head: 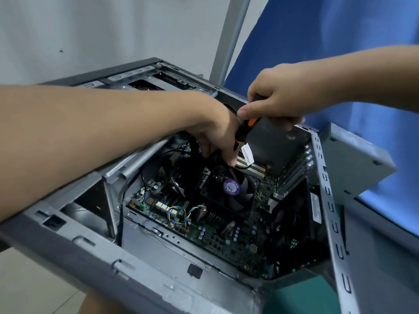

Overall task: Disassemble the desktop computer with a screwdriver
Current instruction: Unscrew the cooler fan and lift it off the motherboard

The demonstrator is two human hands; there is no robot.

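One screwdriver (243, 132), stiff, grippy-handled; right hand (276, 103) wraps the handle. Left hand (213, 130) crowds its shaft, grip unclear. Fragile motherboard (217, 236): avoid.

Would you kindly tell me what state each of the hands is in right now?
Left hand: fingers curled beside the screwdriver; grip cannot be told.
Right hand: grips the screwdriver handle.

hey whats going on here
A person is working inside an open desktop computer case. The right hand grips the black and orange screwdriver by its handle, pointed down at the far corner of the cooler fan. The left hand reaches down by the tip; whether it holds the shaft is hidden. The fan is still in place.
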